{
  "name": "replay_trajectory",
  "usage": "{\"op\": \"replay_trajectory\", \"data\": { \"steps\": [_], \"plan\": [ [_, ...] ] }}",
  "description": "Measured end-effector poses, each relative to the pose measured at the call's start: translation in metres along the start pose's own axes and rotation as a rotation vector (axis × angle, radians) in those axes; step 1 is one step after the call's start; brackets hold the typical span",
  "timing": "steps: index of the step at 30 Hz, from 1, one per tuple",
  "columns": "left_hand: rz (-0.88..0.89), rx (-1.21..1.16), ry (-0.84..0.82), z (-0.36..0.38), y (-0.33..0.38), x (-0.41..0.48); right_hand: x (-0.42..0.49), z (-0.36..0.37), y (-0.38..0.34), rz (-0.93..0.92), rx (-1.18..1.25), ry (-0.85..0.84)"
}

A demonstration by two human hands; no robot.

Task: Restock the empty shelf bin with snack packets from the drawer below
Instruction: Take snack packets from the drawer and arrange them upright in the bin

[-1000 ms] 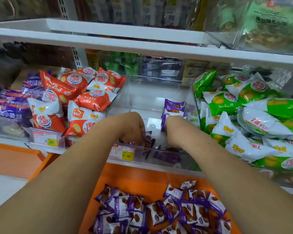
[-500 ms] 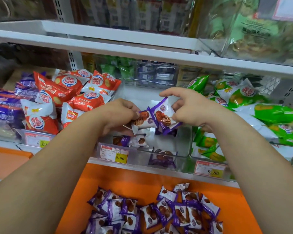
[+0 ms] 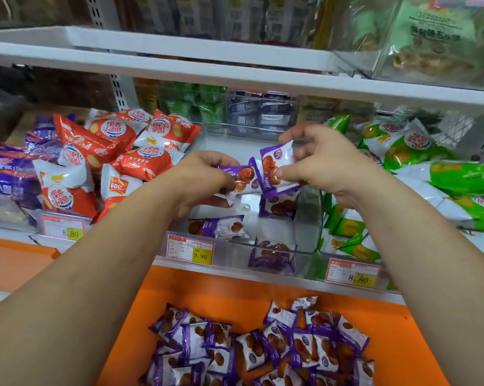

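Above the clear shelf bin (image 3: 307, 218) my left hand (image 3: 204, 176) grips a purple-and-white snack packet (image 3: 242, 179). My right hand (image 3: 321, 162) pinches a second purple packet (image 3: 277, 165) that touches the first. A few more purple packets (image 3: 221, 227) lie on the bin's floor, one (image 3: 277, 207) leaning at its right wall. Below, the orange drawer (image 3: 196, 288) holds a heap of several purple packets (image 3: 263, 346).
Red-and-white snack bags (image 3: 118, 162) fill the bin to the left, green-and-white bags (image 3: 430, 174) the bin to the right. Price tags (image 3: 190, 249) line the shelf front. A white shelf (image 3: 235, 76) runs overhead with more goods above it.
Both hands came up out of the bin, each with a purple packet, and hold them together above it. The view shifted slightly since half a second ago.
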State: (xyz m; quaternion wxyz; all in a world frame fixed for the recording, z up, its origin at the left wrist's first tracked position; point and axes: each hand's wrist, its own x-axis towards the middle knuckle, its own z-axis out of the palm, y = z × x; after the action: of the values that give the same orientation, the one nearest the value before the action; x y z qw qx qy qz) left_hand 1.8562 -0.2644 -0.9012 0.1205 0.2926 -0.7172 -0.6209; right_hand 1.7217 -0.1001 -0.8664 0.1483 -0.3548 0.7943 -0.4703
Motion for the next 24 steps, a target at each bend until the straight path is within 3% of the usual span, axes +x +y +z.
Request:
{"op": "replay_trajectory", "data": {
  "steps": [4, 13, 24],
  "plan": [
    [0.017, 0.009, 0.084, -0.002, -0.001, 0.004, 0.003, -0.008, 0.003, -0.028, -0.222, -0.017],
    [0.072, 0.082, 0.065, -0.012, -0.012, 0.011, 0.009, -0.007, 0.013, -0.044, -0.351, -0.146],
    [-0.017, -0.044, 0.026, -0.011, -0.003, 0.003, -0.004, -0.005, -0.002, -0.117, -0.535, -0.082]
  ]
}}
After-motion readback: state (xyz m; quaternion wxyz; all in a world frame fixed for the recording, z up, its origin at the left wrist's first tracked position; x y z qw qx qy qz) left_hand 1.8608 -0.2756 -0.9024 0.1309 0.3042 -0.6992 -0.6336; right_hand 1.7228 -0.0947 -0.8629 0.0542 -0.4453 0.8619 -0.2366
